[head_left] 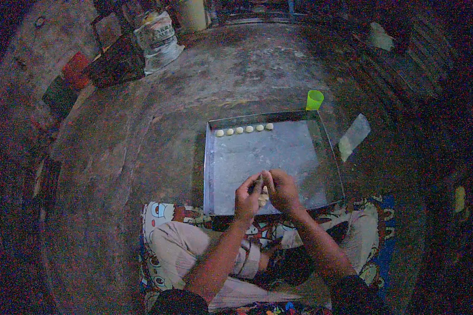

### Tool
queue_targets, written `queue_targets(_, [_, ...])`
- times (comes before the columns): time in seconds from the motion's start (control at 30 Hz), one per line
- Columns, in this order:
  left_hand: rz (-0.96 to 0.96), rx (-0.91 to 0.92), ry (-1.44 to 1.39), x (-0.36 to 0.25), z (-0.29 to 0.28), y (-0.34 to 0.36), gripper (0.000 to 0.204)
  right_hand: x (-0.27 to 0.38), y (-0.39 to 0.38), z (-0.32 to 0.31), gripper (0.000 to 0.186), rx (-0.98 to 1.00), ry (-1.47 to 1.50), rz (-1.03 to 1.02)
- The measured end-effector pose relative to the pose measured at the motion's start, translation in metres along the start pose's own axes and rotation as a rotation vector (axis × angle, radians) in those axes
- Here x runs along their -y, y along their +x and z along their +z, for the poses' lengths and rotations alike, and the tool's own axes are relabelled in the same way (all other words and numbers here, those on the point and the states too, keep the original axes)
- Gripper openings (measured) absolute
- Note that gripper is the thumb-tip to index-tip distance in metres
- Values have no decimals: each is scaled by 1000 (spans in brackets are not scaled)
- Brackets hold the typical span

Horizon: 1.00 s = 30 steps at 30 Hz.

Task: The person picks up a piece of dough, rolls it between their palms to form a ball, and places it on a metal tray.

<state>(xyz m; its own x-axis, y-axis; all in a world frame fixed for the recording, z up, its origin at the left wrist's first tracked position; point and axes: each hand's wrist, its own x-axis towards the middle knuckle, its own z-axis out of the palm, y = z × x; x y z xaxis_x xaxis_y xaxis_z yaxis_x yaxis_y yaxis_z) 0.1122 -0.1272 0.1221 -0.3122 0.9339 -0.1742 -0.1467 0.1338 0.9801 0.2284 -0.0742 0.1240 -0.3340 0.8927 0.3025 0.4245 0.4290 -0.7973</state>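
Note:
My left hand (248, 197) and my right hand (282, 192) meet above the near side of a shallow metal tray (268, 157), fingertips pressed together. Between them shows a pale, lumpy piece of dough (263, 198); the fingers hide part of it. Both hands appear closed on this dough, though how much each one grips is hard to see. Along the tray's far left side lies a row of several small, round, pale dough balls (239, 130). The tray's grey bottom carries whitish smears.
A yellow-green cup (314, 100) stands behind the tray's far right corner. Right of the tray lies a clear plastic bag (355, 137) with something pale inside. A patterned mat (160, 210) lies under my crossed legs. Far left stand a white sack (157, 44) and a red box (75, 70).

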Motion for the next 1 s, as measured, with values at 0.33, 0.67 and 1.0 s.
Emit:
queue_targets(0.33, [-4,24,-309,-6,-2,5,20,-3,-1,-3,33,337,801,494])
queue_targets(0.67, [400,211,71,16,5,8,36,-19,-7,-6,27,96,933,406])
queue_targets(1.0, [376,-54,58,20,20,11,19,-37,-8,-9,30,290,809,438])
